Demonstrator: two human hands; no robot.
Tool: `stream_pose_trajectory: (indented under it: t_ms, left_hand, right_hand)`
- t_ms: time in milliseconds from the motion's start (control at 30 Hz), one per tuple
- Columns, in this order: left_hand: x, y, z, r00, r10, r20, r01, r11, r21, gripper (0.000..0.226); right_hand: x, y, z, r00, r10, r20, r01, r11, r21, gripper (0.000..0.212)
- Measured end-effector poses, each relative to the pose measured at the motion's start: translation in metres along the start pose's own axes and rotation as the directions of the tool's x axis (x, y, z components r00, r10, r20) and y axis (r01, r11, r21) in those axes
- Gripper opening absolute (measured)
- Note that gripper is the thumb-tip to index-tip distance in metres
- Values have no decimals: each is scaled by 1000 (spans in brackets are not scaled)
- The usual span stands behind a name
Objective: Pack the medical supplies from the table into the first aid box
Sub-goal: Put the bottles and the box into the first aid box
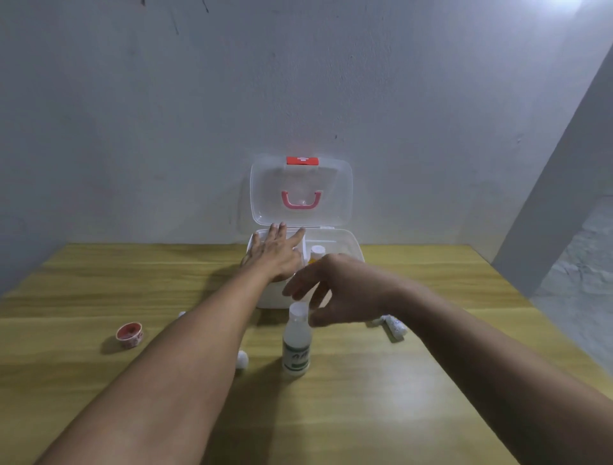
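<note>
Beyond your hands stands a plain grey wall [298,83], marked with a few dark scratches near its top. A wood-grain worktop [381,398] lies beneath your hands, its far edge meeting that wall. Right of your hands a grey slanted surface [564,186] rises. Bright light [564,3] glows at the upper right.

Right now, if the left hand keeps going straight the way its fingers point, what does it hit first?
Probably the open lid of the first aid box. The left hand lies flat over the box's left part, fingers aimed at the lid's lower edge. Depth is unclear, so contact may already be close.
</note>
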State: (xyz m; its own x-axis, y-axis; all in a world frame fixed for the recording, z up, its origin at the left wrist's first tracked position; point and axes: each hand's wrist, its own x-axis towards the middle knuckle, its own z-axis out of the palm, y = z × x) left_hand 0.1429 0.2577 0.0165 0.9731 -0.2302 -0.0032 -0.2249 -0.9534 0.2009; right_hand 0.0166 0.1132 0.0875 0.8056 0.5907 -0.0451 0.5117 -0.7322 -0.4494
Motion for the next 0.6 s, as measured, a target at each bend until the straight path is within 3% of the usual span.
stream_pose_trajectory:
  t_ms: [167, 333, 600]
  left_hand:
    - [-2, 2, -1, 1000, 0, 22, -1, 1000, 23, 53]
    - [2, 1, 1, 1000, -3, 18, 2, 999, 47, 52]
    - [-3, 2, 0, 1000, 7, 11, -7, 1000, -6, 53]
  right_hand:
    - [0, 3, 13, 998, -20, -65, 16, 998, -58, 30]
    - [-9, 8, -18, 980, 14, -200, -21, 999, -34, 28]
    - [-4, 29, -95, 869, 131, -477, -113, 991, 65, 27]
